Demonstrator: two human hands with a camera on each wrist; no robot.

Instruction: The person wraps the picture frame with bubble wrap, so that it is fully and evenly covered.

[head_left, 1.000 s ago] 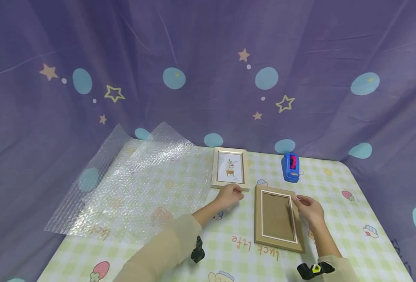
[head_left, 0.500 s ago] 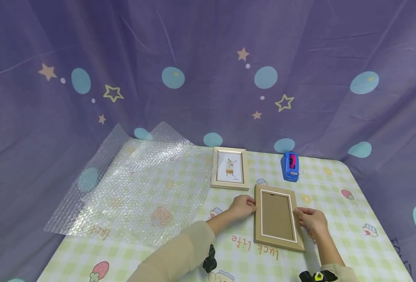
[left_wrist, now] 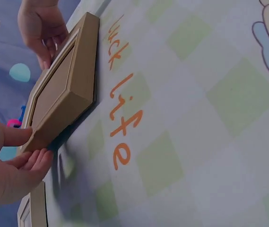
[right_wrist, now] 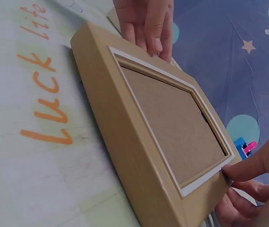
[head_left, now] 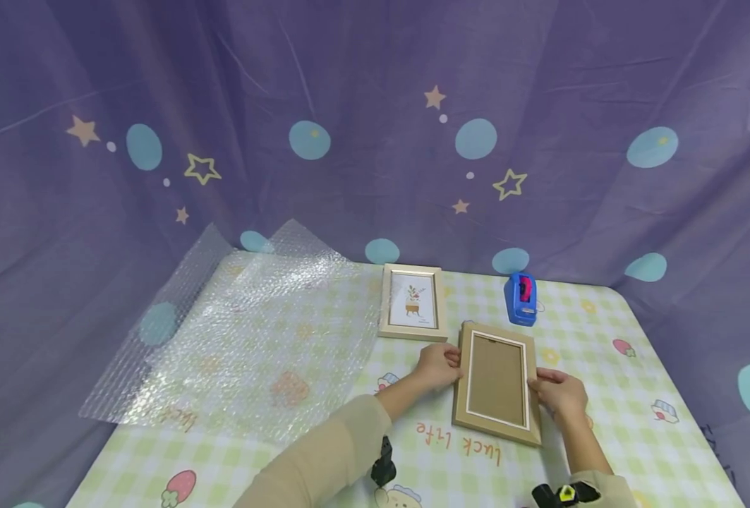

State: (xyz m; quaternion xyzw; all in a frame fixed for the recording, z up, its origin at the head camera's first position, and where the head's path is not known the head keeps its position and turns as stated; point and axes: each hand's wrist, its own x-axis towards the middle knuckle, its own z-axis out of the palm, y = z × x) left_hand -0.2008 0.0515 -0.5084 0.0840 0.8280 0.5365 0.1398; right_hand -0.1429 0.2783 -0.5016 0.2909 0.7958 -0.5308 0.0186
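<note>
A tan picture frame (head_left: 497, 381) with a white inner border and plain brown board inside is between both hands, over the table. My left hand (head_left: 437, 367) pinches its left edge, thumb on the top face and fingers curled at the side and below. Opposite, my right hand (head_left: 561, 396) grips the right edge with the thumb on the face near the white border (right_wrist: 205, 182). A shadow shows under the frame in the left wrist view. Behind it lies a smaller light-wood picture frame (head_left: 443, 307) holding a potted-plant print (head_left: 413, 303).
A blue tape dispenser (head_left: 521, 300) with a pink core stands at the back right. Clear bubble wrap (head_left: 254, 346) spreads over the left of the table, its far edge up against the purple curtain (head_left: 375, 106). A green checked cloth (head_left: 324, 487) covers the table.
My left hand has come from beside the smaller frame to the tan frame's left edge. The right hand has slid down its right edge. The frame has shifted slightly back and left.
</note>
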